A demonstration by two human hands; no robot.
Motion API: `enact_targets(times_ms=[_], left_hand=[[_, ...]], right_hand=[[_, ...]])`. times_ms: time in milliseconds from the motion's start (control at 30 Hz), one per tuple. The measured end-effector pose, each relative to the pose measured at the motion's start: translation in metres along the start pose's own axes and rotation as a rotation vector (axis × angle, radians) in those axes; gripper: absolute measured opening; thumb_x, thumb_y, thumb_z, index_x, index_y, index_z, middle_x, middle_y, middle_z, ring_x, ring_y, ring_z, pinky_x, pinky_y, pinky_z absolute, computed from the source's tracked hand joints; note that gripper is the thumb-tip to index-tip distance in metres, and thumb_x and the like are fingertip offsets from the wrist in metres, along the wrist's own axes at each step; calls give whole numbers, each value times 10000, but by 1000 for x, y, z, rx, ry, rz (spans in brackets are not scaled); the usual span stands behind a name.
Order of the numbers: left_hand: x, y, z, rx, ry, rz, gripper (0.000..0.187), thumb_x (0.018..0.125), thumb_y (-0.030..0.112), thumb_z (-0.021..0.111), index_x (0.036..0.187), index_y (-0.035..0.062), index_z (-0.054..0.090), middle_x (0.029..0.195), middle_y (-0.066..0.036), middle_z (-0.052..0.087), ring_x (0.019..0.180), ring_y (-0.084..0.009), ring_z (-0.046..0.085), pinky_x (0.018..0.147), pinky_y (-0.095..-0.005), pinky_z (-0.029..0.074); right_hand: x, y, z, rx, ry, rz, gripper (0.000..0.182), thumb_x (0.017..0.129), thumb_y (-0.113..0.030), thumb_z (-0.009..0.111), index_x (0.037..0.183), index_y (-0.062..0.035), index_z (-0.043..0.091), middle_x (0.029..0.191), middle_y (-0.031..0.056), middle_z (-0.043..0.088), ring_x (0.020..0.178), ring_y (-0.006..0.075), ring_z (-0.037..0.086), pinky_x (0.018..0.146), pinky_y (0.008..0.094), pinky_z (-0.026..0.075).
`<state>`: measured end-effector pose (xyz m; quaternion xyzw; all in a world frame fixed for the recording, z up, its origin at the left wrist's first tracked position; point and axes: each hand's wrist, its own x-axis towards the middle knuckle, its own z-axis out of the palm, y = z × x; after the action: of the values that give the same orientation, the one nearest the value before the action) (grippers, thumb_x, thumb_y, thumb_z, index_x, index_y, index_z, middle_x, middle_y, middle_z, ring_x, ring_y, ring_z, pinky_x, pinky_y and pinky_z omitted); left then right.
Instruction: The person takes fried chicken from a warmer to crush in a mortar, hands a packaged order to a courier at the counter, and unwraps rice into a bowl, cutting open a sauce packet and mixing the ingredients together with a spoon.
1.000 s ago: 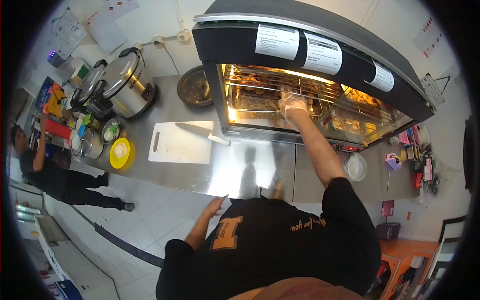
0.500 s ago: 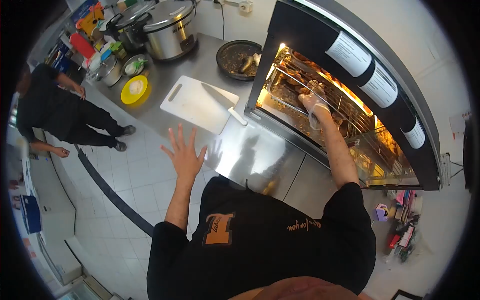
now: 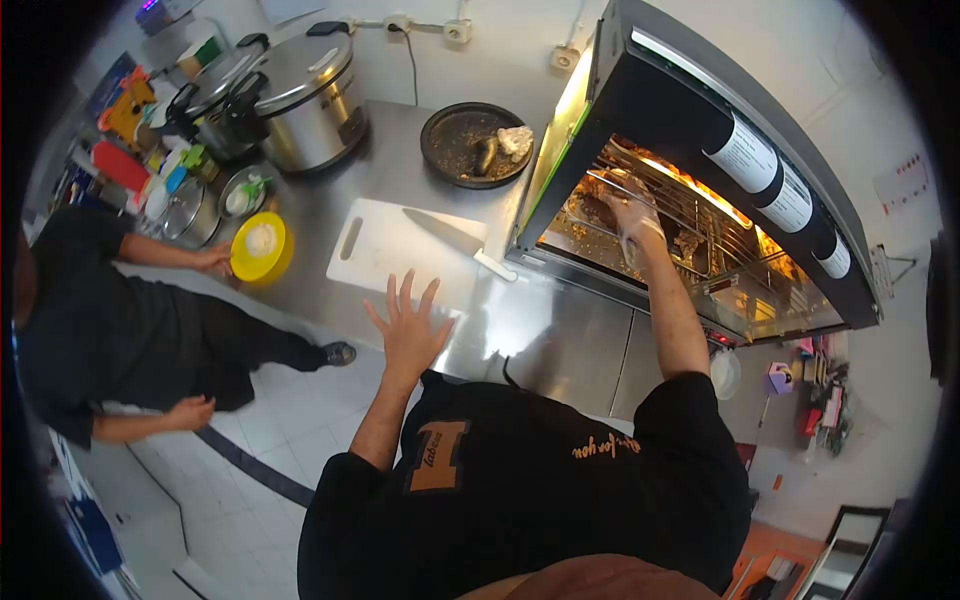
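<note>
While the bare left hand (image 3: 411,340) was spread, browned meat (image 3: 598,186) lay at the clear-gloved right hand (image 3: 636,212)
Ahead-right of the left one; the right's grip I couldn't tell

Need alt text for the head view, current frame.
Person's plastic-gloved right hand inside a lit cabinet among browned food; bare left hand, fingers spread, by a white cutting board with a knife partly on it. Another person's hand is beside a yellow bowl.

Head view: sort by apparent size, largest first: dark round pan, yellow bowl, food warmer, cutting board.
1. Food warmer
2. Cutting board, partly hidden by the left hand
3. Dark round pan
4. Yellow bowl
</note>
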<state>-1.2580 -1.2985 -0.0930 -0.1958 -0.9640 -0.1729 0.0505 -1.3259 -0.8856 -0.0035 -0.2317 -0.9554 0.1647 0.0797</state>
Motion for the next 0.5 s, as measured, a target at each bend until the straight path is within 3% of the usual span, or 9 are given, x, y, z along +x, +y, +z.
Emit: enact_targets(times_ms=[100, 133, 233, 267, 367, 400, 500], left_hand=[[7, -32, 7, -62, -53, 84, 702, 816, 412, 706, 1434, 222, 431, 1513, -137, 279, 1446, -378, 150, 1060, -756, 72], [9, -40, 11, -79, -78, 111, 705, 812, 399, 718, 1430, 219, 432, 1504, -139, 284, 1435, -382, 169, 1057, -756, 90], [17, -51, 15, -108, -190, 235, 696, 809, 380, 728, 1419, 221, 435, 1487, -149, 299, 1426, -388, 182, 1067, -732, 120], [21, -52, 17, -120, -212, 295, 693, 810, 380, 726, 1418, 223, 433, 1487, -149, 300, 1426, -390, 182, 1073, -722, 127], [33, -47, 24, -153, -264, 437, 688, 814, 380, 723, 1417, 232, 428, 1486, -150, 304, 1424, -395, 184, 1091, -688, 145], [38, -42, 26, -162, -280, 466, 688, 814, 379, 723, 1418, 235, 426, 1485, -149, 305, 1423, -395, 185, 1098, -676, 150], [46, -22, 35, -185, -330, 535, 693, 817, 381, 720, 1424, 238, 418, 1478, -148, 319, 1420, -394, 199, 1117, -640, 160]], right_hand=[[-29, -2, -9, 404, -83, 168, 548, 864, -237, 723, 1361, -101, 537, 1230, 147, 614, 1162, 259, 567, 1013, 337, 443], [-11, 49, 30, 619, -36, 55, 510, 826, -160, 768, 1289, -67, 578, 1128, 115, 621, 1052, 231, 589, 927, 326, 483], [-30, 58, 31, 417, 118, -158, 491, 822, -183, 778, 1253, -48, 586, 1134, 120, 617, 1058, 224, 589, 921, 332, 485], [-37, 58, 25, 191, 113, -233, 614, 858, -396, 720, 1347, -74, 539, 1300, 155, 565, 1195, 279, 549, 998, 364, 449], [-47, 37, 13, -72, 16, -163, 582, 855, -415, 701, 1317, -88, 565, 1349, 163, 540, 1215, 323, 539, 1000, 383, 454], [-54, 22, 0, -11, 10, -152, 563, 858, -447, 676, 1296, -107, 587, 1350, 171, 541, 1227, 348, 526, 1024, 403, 437], [-45, 17, -11, -143, -114, -121, 562, 872, -474, 645, 1303, -120, 587, 1331, 168, 555, 1233, 341, 522, 1052, 404, 414]])
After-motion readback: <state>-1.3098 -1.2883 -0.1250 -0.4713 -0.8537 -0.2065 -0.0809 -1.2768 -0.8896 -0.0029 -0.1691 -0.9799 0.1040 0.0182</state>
